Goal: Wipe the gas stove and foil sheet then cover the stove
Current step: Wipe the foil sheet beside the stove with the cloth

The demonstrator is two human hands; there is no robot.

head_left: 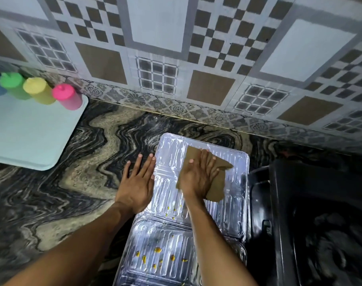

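A ribbed silver foil sheet lies unfolded on the marbled counter, running from the middle of the view down to the bottom edge. Yellow spots dot its near panel and the middle fold. My right hand presses a brown cloth flat against the far panel of the foil. My left hand rests flat with fingers spread on the foil's left edge and the counter, holding nothing. The black gas stove stands directly to the right of the foil, blurred and partly cut off.
A pale blue tray sits at the left with pink, yellow, green and blue squeeze bottles along its back. The patterned tile wall rises behind the black and beige marbled counter.
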